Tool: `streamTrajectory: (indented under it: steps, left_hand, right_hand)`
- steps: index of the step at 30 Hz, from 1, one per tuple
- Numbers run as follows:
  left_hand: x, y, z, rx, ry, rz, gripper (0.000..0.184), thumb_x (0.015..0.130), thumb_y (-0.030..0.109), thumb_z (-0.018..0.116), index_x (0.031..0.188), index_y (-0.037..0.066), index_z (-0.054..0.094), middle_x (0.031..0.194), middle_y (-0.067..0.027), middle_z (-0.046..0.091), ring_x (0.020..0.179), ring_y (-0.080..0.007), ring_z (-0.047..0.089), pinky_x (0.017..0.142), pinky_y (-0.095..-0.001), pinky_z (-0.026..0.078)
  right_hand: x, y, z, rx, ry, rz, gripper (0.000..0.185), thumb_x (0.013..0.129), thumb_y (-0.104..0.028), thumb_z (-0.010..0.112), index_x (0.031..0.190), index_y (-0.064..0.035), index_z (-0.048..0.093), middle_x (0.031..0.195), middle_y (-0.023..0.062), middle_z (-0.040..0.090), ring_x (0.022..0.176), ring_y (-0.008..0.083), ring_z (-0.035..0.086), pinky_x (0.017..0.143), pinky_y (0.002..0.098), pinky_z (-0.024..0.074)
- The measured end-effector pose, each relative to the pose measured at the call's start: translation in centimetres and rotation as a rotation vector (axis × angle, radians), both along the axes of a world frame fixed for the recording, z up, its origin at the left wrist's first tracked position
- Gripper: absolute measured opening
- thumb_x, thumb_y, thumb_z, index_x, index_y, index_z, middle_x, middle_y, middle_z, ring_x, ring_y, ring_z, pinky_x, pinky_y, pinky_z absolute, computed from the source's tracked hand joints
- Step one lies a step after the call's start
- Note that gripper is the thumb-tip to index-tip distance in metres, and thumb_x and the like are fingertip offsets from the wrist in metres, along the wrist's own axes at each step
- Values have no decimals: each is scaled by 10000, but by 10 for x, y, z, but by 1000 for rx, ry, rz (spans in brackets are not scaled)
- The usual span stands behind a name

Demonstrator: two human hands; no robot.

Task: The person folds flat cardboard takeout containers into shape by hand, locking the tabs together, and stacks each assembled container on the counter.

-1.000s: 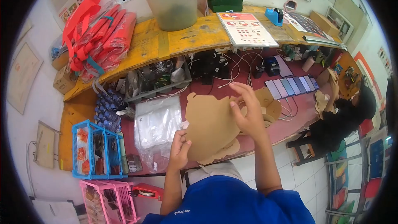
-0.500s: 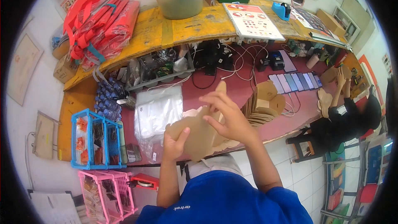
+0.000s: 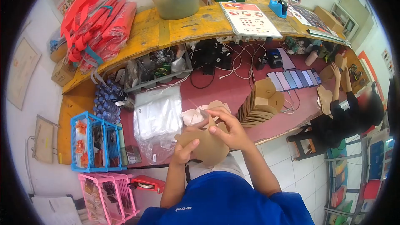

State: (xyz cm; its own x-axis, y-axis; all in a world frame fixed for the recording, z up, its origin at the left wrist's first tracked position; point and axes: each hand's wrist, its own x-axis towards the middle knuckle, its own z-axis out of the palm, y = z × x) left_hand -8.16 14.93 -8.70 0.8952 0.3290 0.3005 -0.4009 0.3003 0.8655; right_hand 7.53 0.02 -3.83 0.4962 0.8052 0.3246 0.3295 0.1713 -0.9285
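Observation:
Brown cardboard [image 3: 208,148], a partly folded food box, is held in front of my blue shirt. My left hand [image 3: 184,152] grips its left side, thumb on the near face. At the upper right edge, my right hand [image 3: 230,130] pinches a raised flap between thumb and fingers. Just beyond the hands, flat scallop-edged cardboard blanks [image 3: 193,117] lie on the red tabletop, partly hidden. Nested folded boxes [image 3: 263,102] stand in a row to the right of my right hand.
Clear plastic bags [image 3: 157,114] lie left of my hands, near a blue basket [image 3: 98,168] of packets. Several phones [image 3: 293,80] lie at the back right. A co-worker [image 3: 354,108] handles cardboard at the right end. A yellow shelf [image 3: 183,27] overhangs the table.
My right hand has come down and its fingers have closed on the cardboard's flap. The cardboard has turned and shifted slightly right, with my left hand still on it. The co-worker's hands have moved slightly.

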Motion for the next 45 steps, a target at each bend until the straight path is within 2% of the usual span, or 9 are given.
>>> streamTrajectory:
  steps: [10, 18, 24, 33, 36, 39, 40, 42, 45]
  left_hand:
    - [2, 13, -5, -41, 30, -124, 316, 1013, 151, 569, 1249, -56, 606, 1466, -293, 574, 1361, -334, 573, 1131, -445, 448]
    - [2, 10, 4, -82, -16, -283, 239, 994, 139, 583, 1143, -44, 624, 1565, -339, 449, 1375, -429, 550, 1136, -523, 459]
    - [6, 9, 4, -168, -6, -179, 287, 983, 134, 600, 1190, -63, 625, 1521, -297, 512, 1337, -346, 589, 1094, -444, 492]
    - [1, 8, -15, -76, 235, 209, 431, 938, 90, 699, 1329, -58, 595, 1164, -111, 710, 1077, -219, 676, 976, -357, 523]
    - [1, 14, -14, 46, 222, 262, 469, 922, 88, 733, 1346, -39, 579, 1180, -107, 690, 1080, -207, 656, 995, -355, 507]
    - [-3, 14, 11, 530, 276, 654, 494, 899, 140, 772, 1341, -2, 605, 1250, -146, 664, 1179, -260, 605, 1040, -398, 471]
    - [-3, 13, 22, 531, 269, 649, 494, 899, 140, 772, 1341, -2, 605, 1250, -146, 664, 1179, -260, 605, 1040, -398, 471]
    - [4, 7, 50, 1014, 172, 729, 493, 855, 157, 807, 1295, 3, 646, 1252, -185, 657, 1178, -331, 604, 1030, -440, 473]
    - [27, -9, 60, 1063, 144, 629, 286, 832, 129, 807, 1096, 42, 742, 1109, -151, 710, 1098, -345, 635, 1005, -433, 452]
  right_hand:
    - [-14, -3, -13, 66, 206, -140, 490, 945, -141, 776, 1408, -54, 641, 1302, 88, 640, 1187, 198, 617, 987, 333, 494]
    - [2, -17, -13, -60, 13, 46, 525, 932, -216, 817, 1376, 11, 651, 1282, 101, 622, 1175, 200, 595, 1010, 344, 487]
    - [-14, -7, -23, 152, 199, -58, 345, 940, -111, 791, 1253, 10, 714, 1202, 97, 712, 1082, 169, 647, 956, 319, 498]
    - [-37, -5, -39, 117, 354, -253, 221, 953, -117, 799, 1114, 29, 762, 1085, 85, 766, 1053, 138, 677, 961, 303, 520]
    - [-35, -8, -30, 66, 213, -347, 159, 929, -103, 812, 1025, 17, 771, 988, 70, 769, 961, 126, 687, 893, 287, 530]
    - [-25, -13, -24, 16, 91, -445, 106, 904, -83, 817, 953, 1, 774, 884, 70, 766, 852, 136, 704, 805, 291, 542]
    - [-22, -14, -24, -16, 58, -481, 98, 895, -85, 818, 935, -5, 776, 855, 82, 765, 828, 156, 715, 782, 303, 545]
    - [-17, -12, -28, 24, -30, -455, 110, 891, -98, 824, 940, -8, 782, 864, 97, 769, 820, 186, 724, 768, 315, 549]
    - [-18, -9, -28, 28, -179, -397, 126, 881, -118, 836, 953, -23, 795, 886, 119, 776, 818, 243, 736, 759, 335, 558]
